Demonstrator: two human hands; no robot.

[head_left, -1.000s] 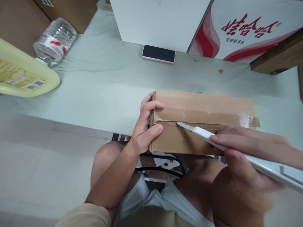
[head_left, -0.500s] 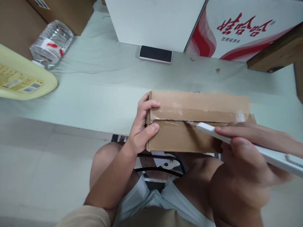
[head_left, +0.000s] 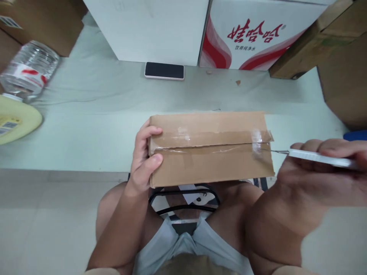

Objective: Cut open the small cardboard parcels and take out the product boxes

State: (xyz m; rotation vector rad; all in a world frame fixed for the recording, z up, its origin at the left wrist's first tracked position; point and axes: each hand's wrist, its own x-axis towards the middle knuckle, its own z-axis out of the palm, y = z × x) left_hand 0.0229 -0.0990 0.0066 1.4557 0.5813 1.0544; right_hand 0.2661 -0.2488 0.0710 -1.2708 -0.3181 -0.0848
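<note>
A brown cardboard box (head_left: 206, 166) lies at the table's front edge, overhanging it towards my lap. My left hand (head_left: 145, 156) grips its left end, thumb on the near flap and a finger on the far one. A slit runs along the taped seam between the flaps. Clear tape (head_left: 256, 141) crosses the seam near the right end. My right hand (head_left: 323, 175) is closed around a white utility knife (head_left: 318, 157). Its blade points left, with the tip at the box's right end by that tape; whether it touches is hard to tell.
A phone (head_left: 164, 71) lies flat behind the box. White cartons (head_left: 243, 38) and a brown box (head_left: 309, 53) line the back. At left are a water bottle (head_left: 31, 70) and a yellow bottle (head_left: 20, 118). Something blue (head_left: 355, 135) shows at the right edge.
The knife has moved right along the seam, from mid-box to the right end. My right hand has turned and now sits past that end. My left hand keeps its hold; the view has shifted.
</note>
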